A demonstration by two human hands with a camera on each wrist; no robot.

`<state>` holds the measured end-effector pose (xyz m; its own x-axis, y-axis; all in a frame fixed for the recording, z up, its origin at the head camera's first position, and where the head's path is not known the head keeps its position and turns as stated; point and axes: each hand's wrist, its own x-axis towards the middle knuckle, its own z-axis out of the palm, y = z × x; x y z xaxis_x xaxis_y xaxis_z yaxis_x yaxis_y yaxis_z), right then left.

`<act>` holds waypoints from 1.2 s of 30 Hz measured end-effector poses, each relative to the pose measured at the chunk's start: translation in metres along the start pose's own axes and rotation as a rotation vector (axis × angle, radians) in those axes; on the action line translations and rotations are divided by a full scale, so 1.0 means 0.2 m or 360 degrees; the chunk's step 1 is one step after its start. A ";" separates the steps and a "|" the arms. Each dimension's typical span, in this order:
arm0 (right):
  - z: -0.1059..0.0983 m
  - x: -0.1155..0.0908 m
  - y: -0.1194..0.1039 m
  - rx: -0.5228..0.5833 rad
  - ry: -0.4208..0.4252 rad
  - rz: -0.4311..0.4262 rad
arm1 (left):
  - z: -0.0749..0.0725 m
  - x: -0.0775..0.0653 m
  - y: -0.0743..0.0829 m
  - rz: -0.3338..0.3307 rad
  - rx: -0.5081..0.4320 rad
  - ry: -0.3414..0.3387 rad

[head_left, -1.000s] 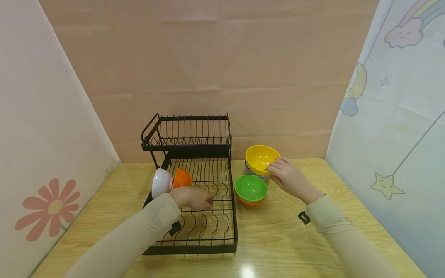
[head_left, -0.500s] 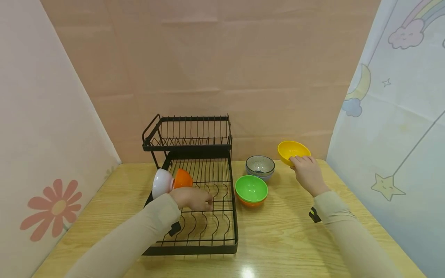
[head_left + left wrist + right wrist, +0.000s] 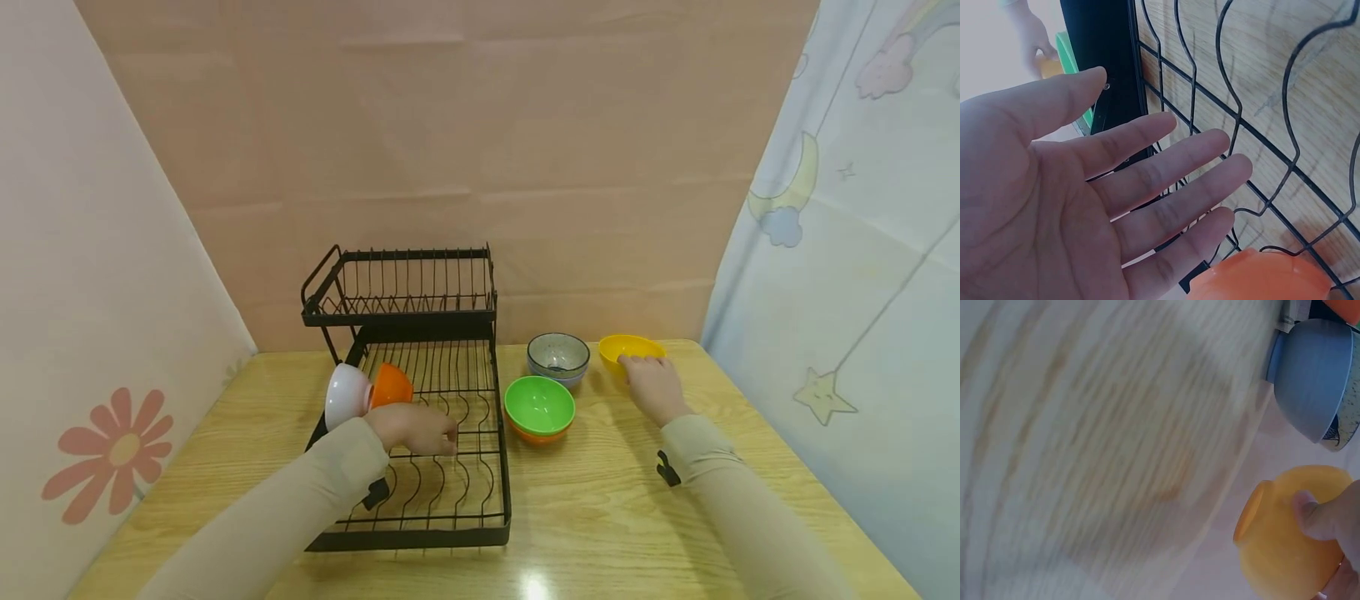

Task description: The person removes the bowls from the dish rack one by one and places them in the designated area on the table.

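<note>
One yellow bowl in right fingers

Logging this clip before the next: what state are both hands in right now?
Left hand: open, holding nothing, over the black rack.
Right hand: holding the yellow bowl at its rim.

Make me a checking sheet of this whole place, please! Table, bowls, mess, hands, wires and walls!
Surface: light wooden table, with a black two-level rack on it.
Job's things: yellow bowl in the right hand; green bowl on top of a lower orange bowl; speckled bowl behind them; white bowl and another orange bowl tipped sideways in the rack.
Clutter: nothing seen.
Hands: right grips the yellow bowl; left hand is over the rack, holding nothing.
Cables: nothing seen.
Surroundings: peach backdrop; pale side walls with a flower and star.
</note>
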<state>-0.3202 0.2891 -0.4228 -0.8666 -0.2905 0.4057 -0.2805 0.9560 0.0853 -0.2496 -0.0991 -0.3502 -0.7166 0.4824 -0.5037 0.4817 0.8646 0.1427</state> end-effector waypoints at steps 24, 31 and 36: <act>0.09 -0.01 -0.01 0.0059 -0.0205 0.0068 | 0.00 -0.01 -0.03 -0.0051 -0.0096 0.0014; 0.07 -0.01 -0.01 0.0022 -0.0336 0.0053 | 0.00 -0.01 -0.04 -0.0039 -0.0080 0.0006; 0.06 -0.01 -0.02 0.0028 -0.0391 0.0023 | 0.00 -0.02 -0.03 -0.0041 -0.0081 0.0002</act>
<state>-0.3218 0.2860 -0.4351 -0.9443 -0.2798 0.1733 -0.2726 0.9600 0.0643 -0.2502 -0.1063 -0.3483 -0.7290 0.4602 -0.5067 0.4371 0.8827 0.1728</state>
